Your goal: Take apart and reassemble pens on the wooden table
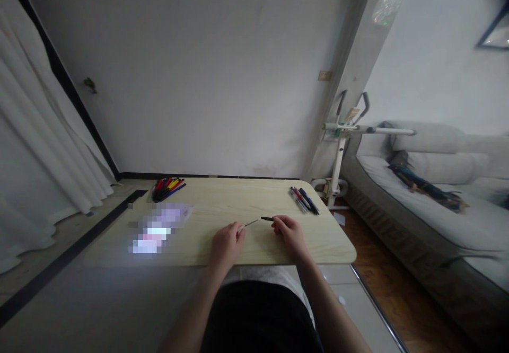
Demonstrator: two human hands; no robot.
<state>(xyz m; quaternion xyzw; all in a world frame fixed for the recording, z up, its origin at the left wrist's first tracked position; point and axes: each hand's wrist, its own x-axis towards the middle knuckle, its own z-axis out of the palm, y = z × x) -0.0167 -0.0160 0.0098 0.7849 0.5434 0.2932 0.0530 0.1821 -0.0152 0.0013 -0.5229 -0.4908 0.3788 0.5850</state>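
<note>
My left hand [228, 243] rests at the near side of the table, its fingers closed on a thin pen refill [251, 222] that points right and slightly up. To its right, my right hand [289, 231] pinches a dark pen barrel [266, 218] whose narrow end faces left. A small gap separates the tips of the two pieces. How much of each lies inside the fingers is hidden. Several pens [304, 200] lie side by side beyond my right hand.
Both hands are over a light wooden table [238, 199]. At its far left lies a bunch of coloured pens [167, 188], with a pixelated bright patch [155, 232] nearer me. White exercise equipment [338, 162] and a grey sofa [433, 183] stand to the right.
</note>
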